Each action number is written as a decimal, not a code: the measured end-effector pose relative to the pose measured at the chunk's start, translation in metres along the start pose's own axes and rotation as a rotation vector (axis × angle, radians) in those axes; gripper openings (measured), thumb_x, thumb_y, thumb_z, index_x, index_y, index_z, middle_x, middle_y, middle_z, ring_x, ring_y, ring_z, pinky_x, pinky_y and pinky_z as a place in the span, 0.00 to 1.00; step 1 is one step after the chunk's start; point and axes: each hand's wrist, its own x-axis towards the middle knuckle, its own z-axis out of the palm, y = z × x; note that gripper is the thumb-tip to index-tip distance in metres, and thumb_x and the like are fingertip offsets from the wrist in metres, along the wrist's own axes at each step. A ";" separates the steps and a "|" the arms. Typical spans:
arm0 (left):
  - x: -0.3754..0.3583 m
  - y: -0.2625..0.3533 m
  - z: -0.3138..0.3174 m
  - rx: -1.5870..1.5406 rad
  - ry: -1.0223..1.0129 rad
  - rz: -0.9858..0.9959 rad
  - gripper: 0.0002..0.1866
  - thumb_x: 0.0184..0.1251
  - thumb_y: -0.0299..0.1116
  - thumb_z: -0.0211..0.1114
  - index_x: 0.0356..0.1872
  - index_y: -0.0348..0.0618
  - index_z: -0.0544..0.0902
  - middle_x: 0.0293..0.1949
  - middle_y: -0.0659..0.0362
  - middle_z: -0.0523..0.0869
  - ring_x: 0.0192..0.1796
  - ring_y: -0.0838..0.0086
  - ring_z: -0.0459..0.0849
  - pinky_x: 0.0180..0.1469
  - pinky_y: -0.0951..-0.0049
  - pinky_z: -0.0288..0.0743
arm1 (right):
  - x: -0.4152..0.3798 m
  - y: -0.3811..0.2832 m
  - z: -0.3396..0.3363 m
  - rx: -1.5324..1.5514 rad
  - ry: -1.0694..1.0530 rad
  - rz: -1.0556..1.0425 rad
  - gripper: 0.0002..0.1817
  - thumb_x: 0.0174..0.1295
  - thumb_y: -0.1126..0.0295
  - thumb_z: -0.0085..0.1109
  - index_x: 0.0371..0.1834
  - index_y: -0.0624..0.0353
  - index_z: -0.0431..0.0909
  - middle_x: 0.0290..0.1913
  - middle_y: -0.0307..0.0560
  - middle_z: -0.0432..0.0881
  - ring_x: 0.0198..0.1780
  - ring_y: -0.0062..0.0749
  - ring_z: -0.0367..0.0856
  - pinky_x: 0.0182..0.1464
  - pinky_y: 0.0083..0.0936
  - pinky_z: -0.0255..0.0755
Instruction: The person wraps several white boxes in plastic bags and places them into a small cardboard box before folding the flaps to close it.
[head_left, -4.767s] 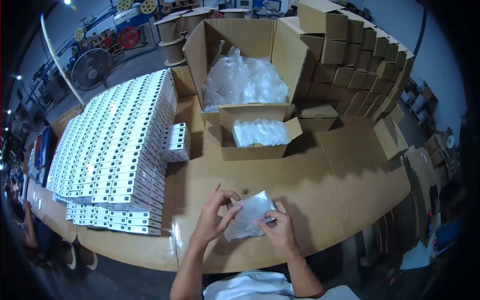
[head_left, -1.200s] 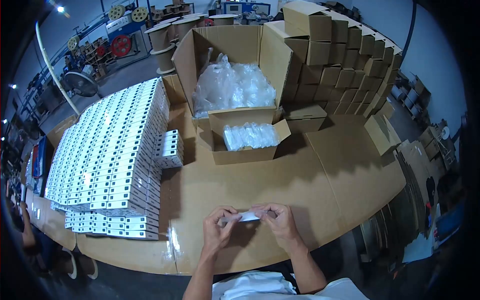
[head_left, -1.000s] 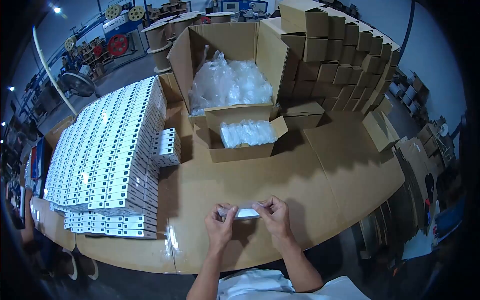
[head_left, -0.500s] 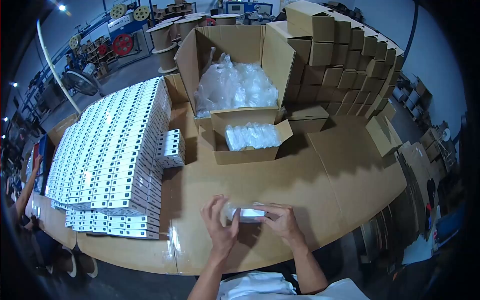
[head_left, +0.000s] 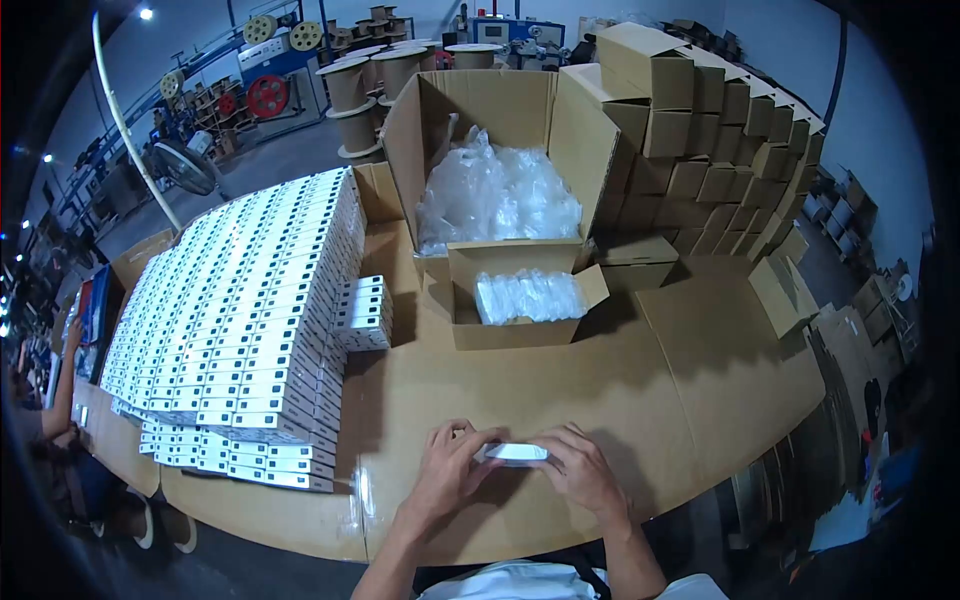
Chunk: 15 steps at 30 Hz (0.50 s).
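Note:
A small white box (head_left: pixel 517 453) is held level between my two hands, just above the near part of the cardboard-covered table. My left hand (head_left: pixel 447 468) has its fingers closed at the box's left end. At the opposite end my right hand (head_left: pixel 582 472) grips it between thumb and fingers. Whether clear plastic still wraps the box is hard to make out. Beyond my hands stands an open carton (head_left: pixel 515 334) with a row of clear plastic-wrapped packs (head_left: pixel 530 298) in it.
Many white boxes (head_left: pixel 240 300) are stacked at the left, with a smaller stack (head_left: pixel 364 314) beside them. Behind the carton, a large box (head_left: pixel 400 150) holds clear plastic bags (head_left: pixel 500 190). Brown cartons (head_left: pixel 700 150) are piled at back right. Another person's arm (head_left: pixel 65 385) shows at far left.
My left hand has gone from spread fingers beside the box to closed fingers at its left end. The clear plastic seen around that end is less visible. The whole view has shifted slightly.

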 end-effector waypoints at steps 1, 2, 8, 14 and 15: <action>0.000 0.001 -0.002 -0.009 -0.005 -0.003 0.22 0.62 0.35 0.75 0.59 0.52 0.84 0.52 0.63 0.88 0.57 0.59 0.79 0.63 0.59 0.69 | 0.000 0.003 0.002 -0.008 0.007 -0.033 0.18 0.59 0.76 0.73 0.53 0.58 0.85 0.46 0.51 0.86 0.46 0.48 0.85 0.50 0.37 0.81; 0.002 0.001 -0.005 -0.017 -0.006 -0.005 0.22 0.63 0.35 0.75 0.59 0.50 0.84 0.53 0.61 0.87 0.57 0.58 0.79 0.63 0.59 0.69 | 0.002 0.000 0.003 0.035 0.019 -0.011 0.18 0.59 0.76 0.72 0.53 0.58 0.85 0.45 0.51 0.86 0.45 0.47 0.86 0.49 0.37 0.81; 0.014 -0.046 -0.024 -0.057 0.345 -0.185 0.24 0.69 0.33 0.70 0.63 0.37 0.77 0.55 0.46 0.83 0.55 0.52 0.81 0.60 0.57 0.75 | 0.021 -0.006 -0.001 0.160 0.152 0.123 0.17 0.59 0.80 0.72 0.51 0.58 0.85 0.42 0.52 0.85 0.39 0.42 0.88 0.39 0.32 0.83; 0.044 -0.118 -0.059 0.175 0.541 -0.349 0.29 0.71 0.28 0.66 0.71 0.35 0.69 0.53 0.41 0.79 0.51 0.49 0.81 0.54 0.56 0.77 | 0.084 -0.001 0.009 0.131 0.511 0.064 0.16 0.59 0.83 0.70 0.49 0.64 0.80 0.37 0.50 0.79 0.35 0.41 0.85 0.33 0.31 0.84; 0.050 -0.121 -0.064 0.163 0.541 -0.379 0.29 0.71 0.27 0.65 0.70 0.34 0.69 0.53 0.39 0.79 0.52 0.46 0.81 0.55 0.54 0.77 | 0.099 -0.002 0.019 0.293 0.574 0.095 0.16 0.60 0.83 0.69 0.49 0.64 0.78 0.38 0.51 0.78 0.35 0.41 0.84 0.32 0.32 0.82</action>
